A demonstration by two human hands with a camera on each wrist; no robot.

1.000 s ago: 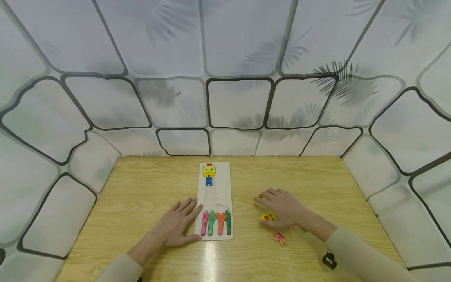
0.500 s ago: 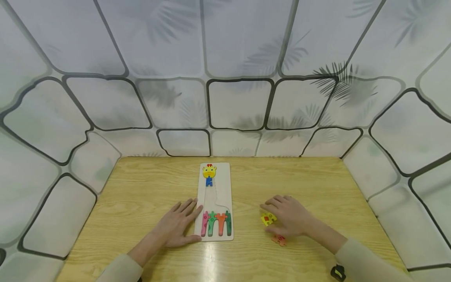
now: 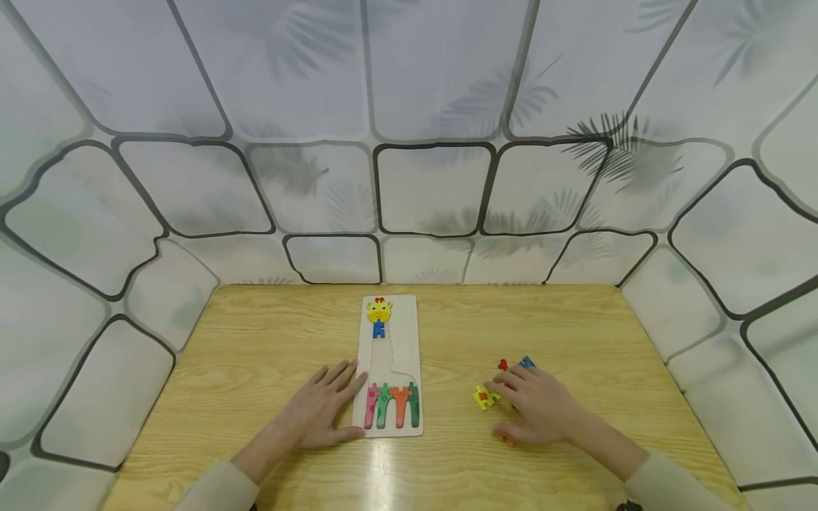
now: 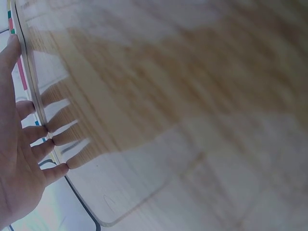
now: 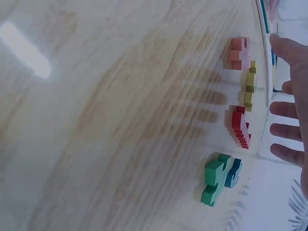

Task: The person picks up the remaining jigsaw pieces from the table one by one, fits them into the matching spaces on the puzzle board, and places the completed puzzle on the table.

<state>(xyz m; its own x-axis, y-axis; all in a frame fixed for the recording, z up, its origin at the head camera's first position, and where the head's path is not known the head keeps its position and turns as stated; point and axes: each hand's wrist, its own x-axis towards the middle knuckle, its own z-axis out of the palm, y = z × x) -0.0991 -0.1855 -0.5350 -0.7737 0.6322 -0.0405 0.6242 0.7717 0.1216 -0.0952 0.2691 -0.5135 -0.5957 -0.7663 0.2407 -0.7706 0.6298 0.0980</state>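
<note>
"Which hand is nearer the loose pieces?"

"Right hand (image 3: 540, 408), by far. It hovers over them, fingers spread, nothing pinched."

"And the yellow piece (image 3: 483, 399)?"

"Flat on the table (image 3: 287, 333), just left of the right fingertips, between them and the board (image 3: 404, 348). Right-wrist view shows a gap, so no touch. Can't call its long axis."

"Others?"

"Red piece (image 3: 503, 365) and blue piece (image 3: 527, 362) on the far side of that hand; green piece (image 5: 215, 175) near the blue one; orange piece (image 5: 237, 54) on the near side, by the thumb."

"Left hand (image 3: 322, 411)?"

"At the board's left edge, fingers fairly straight and apart, touching it, gripping nothing."

"Board's direction?"

"Long axis near to far, giraffe head (image 3: 379, 311) at the far end, left of the loose pieces."
</note>
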